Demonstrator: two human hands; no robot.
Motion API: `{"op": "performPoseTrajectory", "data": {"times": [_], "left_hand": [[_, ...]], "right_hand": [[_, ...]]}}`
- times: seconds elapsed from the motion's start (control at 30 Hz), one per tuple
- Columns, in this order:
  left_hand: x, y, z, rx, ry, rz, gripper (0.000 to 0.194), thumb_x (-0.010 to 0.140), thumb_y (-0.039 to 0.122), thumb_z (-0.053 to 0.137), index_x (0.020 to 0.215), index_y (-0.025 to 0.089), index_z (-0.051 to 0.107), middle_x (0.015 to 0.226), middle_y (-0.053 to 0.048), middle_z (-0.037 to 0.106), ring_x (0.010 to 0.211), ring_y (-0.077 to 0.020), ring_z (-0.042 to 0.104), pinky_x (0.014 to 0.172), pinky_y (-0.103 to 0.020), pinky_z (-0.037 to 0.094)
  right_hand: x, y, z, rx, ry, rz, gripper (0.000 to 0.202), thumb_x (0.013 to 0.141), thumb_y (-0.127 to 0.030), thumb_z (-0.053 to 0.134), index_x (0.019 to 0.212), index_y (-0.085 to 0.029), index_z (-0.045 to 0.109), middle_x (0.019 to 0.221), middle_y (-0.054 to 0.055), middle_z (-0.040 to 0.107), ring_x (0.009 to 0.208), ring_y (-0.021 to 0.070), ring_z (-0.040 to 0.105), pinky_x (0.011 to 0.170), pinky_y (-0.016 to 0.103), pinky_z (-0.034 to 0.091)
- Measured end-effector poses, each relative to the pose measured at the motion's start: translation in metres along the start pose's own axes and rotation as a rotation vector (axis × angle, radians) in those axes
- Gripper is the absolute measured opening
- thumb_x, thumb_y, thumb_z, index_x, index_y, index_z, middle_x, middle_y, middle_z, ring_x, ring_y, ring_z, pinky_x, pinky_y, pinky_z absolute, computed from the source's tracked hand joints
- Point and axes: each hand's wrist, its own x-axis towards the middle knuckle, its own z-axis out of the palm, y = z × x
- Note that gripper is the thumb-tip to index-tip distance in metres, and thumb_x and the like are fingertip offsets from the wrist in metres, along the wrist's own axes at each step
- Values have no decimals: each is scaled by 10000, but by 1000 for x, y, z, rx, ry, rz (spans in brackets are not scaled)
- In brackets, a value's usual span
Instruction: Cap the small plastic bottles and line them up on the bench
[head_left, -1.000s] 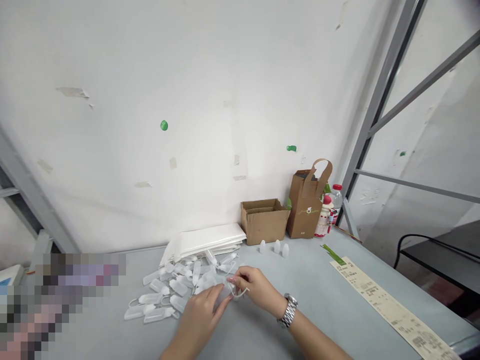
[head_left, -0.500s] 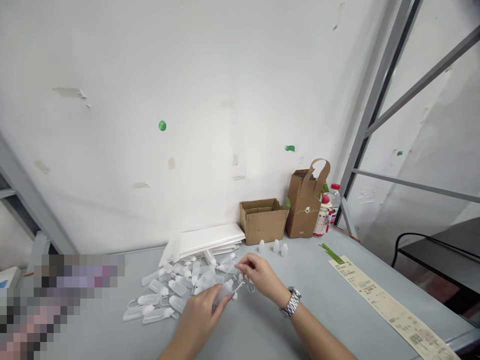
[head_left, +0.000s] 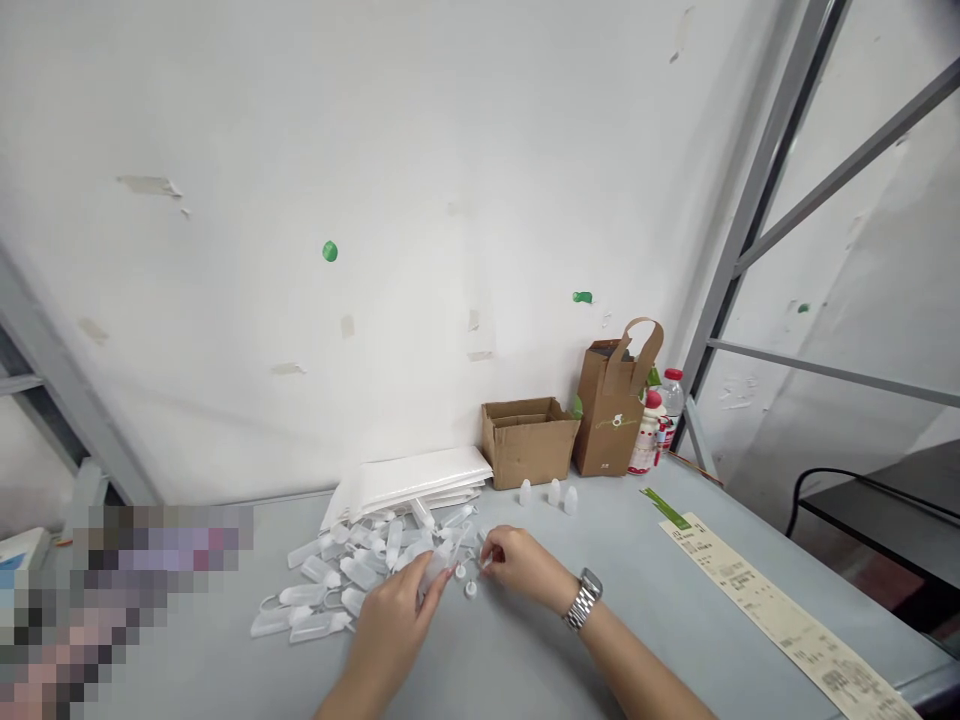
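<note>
My left hand (head_left: 401, 600) is closed around a translucent squeeze bottle (head_left: 439, 567), its narrow neck pointing up and to the right. Just right of it, my right hand (head_left: 517, 565) has its fingertips pinched together low over the table. Whatever sits between those fingertips is too small to make out. Two small white caps (head_left: 470, 590) lie between the hands. Beyond and left of my left hand spreads a loose pile of translucent squeeze bottles (head_left: 322, 572), many with thin loop straps.
Behind the pile lie stacked white mailers (head_left: 420, 475). An open cardboard box (head_left: 531, 455), a brown paper bag (head_left: 606, 420) and bottles (head_left: 646, 440) stand along the wall. Several small translucent pieces (head_left: 554, 492) stand before the box. A long label strip (head_left: 757, 600) lies at right.
My right hand has dropped slightly and moved right, away from the bottle and the white straps. Two small white caps now show on the table between my hands. The left hand keeps its bottle.
</note>
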Motion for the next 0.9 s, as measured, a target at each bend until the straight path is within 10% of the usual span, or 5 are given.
{"op": "performPoseTrajectory", "data": {"times": [0.43,0.63,0.9], "left_hand": [[-2,-6,14,43,99,221,354,867,427,358,920,182,607,755,-27,713,618,-162,662,554,-243,493],[0,-14,16,142,204,384,431,911,365,228,936,176,614,759,-52,708,577,-155,660,487,-244,497],[4,-11,8,206,231,410,459,913,377,199,924,169,607,718,-53,690,567,-150,653,475,-228,485]], "right_hand": [[-1,-23,-7,439,-41,39,522,826,-565,351,592,-145,554,497,-17,509,433,75,425,443,196,330],[-6,-25,1,553,-300,65,388,619,-500,665,531,-149,525,515,-26,540,443,59,414,422,180,313],[-6,-25,2,560,-254,97,340,623,-458,676,584,-155,528,526,-37,538,471,64,431,433,180,316]]}}
